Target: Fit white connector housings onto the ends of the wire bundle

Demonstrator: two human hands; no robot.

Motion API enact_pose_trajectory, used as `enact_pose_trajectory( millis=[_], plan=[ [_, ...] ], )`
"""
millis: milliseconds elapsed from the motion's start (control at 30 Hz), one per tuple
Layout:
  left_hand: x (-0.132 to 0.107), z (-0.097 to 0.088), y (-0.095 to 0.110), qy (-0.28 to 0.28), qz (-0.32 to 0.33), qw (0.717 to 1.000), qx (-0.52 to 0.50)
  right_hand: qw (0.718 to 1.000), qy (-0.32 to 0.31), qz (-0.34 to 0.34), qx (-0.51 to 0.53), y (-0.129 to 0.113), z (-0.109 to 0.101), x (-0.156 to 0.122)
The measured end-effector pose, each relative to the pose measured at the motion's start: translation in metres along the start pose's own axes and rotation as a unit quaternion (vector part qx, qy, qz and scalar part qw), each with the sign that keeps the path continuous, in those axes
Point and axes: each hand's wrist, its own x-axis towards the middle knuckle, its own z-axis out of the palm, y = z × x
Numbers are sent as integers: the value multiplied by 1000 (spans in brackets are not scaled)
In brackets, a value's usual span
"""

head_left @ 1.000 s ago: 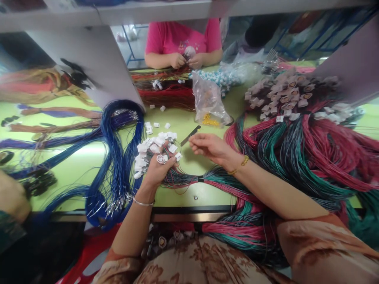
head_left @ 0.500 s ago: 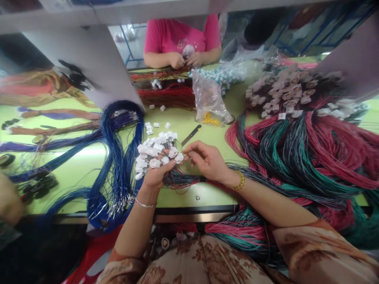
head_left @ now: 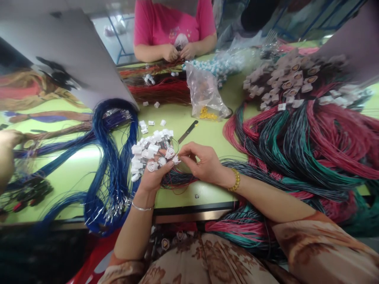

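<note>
Wire bundle (head_left: pixel 177 179) hidden in left hand (head_left: pixel 154 175); co-worker (head_left: pixel 174 27) cropped at top

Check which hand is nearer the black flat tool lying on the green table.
Right. The right hand sits just below the black flat tool, not touching it. The left hand is farther down and to its left, holding the white connectors.

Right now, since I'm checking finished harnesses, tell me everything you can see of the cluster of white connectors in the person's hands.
The cluster of white connectors is a bunch of small white housings, plastic by the look, some with a rounded face. They end thin wires, red, green and dark, gathered into one bundle. The left hand grips it from below, over the green table. The right hand pinches a connector at its right edge.
</note>
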Motion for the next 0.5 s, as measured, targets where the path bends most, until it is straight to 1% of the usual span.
enact_pose_trajectory(
  millis=[200, 333, 400, 500],
  plan=[
    [0, 6, 0, 17, -6, 1000, 2, 993, -75, -25, -92, 5, 0, 0],
    [-2, 13, 0, 42, 18, 999, 11, 985, -110, 4, -130, 2, 2, -1],
    [-2, 16, -1, 66, 14, 998, 7, 983, -120, 16, -140, 1, 8, -4],
    [-2, 20, -3, 95, -7, 995, -21, 977, -134, 27, -164, 2, 21, -11]
  ],
)
